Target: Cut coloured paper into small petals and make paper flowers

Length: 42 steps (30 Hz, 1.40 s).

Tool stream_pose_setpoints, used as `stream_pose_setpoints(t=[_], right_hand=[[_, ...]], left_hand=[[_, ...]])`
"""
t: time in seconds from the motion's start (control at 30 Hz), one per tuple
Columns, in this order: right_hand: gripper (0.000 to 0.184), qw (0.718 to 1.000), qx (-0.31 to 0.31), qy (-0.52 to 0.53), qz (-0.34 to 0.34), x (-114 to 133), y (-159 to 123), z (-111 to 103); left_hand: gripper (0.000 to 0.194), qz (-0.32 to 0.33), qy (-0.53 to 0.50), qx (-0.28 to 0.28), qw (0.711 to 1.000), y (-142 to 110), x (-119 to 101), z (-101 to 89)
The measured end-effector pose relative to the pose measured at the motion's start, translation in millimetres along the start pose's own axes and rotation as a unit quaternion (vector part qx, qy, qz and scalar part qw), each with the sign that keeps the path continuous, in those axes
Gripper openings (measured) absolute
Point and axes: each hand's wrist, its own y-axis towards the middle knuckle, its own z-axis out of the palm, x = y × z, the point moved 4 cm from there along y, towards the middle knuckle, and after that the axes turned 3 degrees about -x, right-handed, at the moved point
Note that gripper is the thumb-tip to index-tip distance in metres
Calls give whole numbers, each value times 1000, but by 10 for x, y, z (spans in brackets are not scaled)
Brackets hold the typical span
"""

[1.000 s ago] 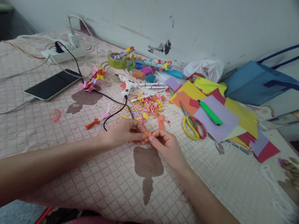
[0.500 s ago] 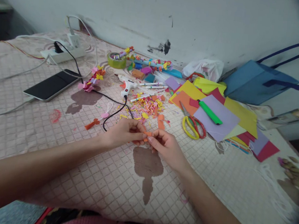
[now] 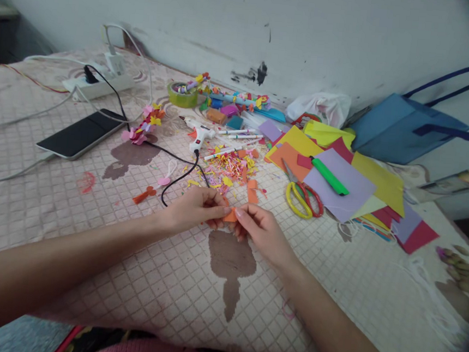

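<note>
A small piece of orange paper (image 3: 230, 215) is pinched between my two hands, low over the patterned cloth. My left hand (image 3: 201, 208) grips its left side between thumb and fingers. On its right side, the thumb and fingertips of my right hand (image 3: 257, 224) press together; the fingers beneath are partly hidden. Just beyond the hands lies an orange paper strip (image 3: 252, 191). Colourful paper scraps (image 3: 233, 167) are heaped behind it. Scissors (image 3: 303, 196) with yellow and red handles rest to the right. An orange paper cutout (image 3: 144, 194) lies to the left.
A white glue gun (image 3: 200, 134) with a black cord stands behind the hands. Coloured paper sheets (image 3: 341, 180) carry a green cutter (image 3: 329, 176) at right. Leftward are a tablet-like device (image 3: 82, 134) and a power strip (image 3: 98, 87). A blue bag (image 3: 406, 128) leans at the back right.
My fingers have shifted slightly on the orange paper, and more of its surface shows between the thumbs. The other things stay where they were.
</note>
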Motion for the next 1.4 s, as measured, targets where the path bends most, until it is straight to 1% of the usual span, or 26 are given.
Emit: stream_pose_setpoints(t=[0.1, 0.3, 0.63, 0.87, 1.07, 1.23, 1.4], right_hand=[[32, 1000, 3, 11, 1, -6, 3, -1], [25, 1000, 7, 7, -6, -21, 7, -6], [24, 1000, -18, 3, -5, -4, 0, 8], [29, 1000, -1, 24, -7, 19, 9, 5], [23, 1000, 0, 18, -8, 14, 5, 4], [23, 1000, -7, -3, -21, 30, -4, 13], [21, 998, -26, -50, -41, 63, -14, -9]], left_hand=[[19, 6, -2, 5, 1000, 3, 7, 2], [19, -4, -12, 14, 1000, 2, 12, 10], [23, -32, -19, 22, 999, -5, -5, 16], [20, -24, -28, 22, 999, -9, 2, 6], [18, -30, -25, 29, 999, -20, -6, 11], [19, -3, -5, 38, 999, -42, -47, 26], [20, 27, -1, 28, 999, -50, -75, 29]])
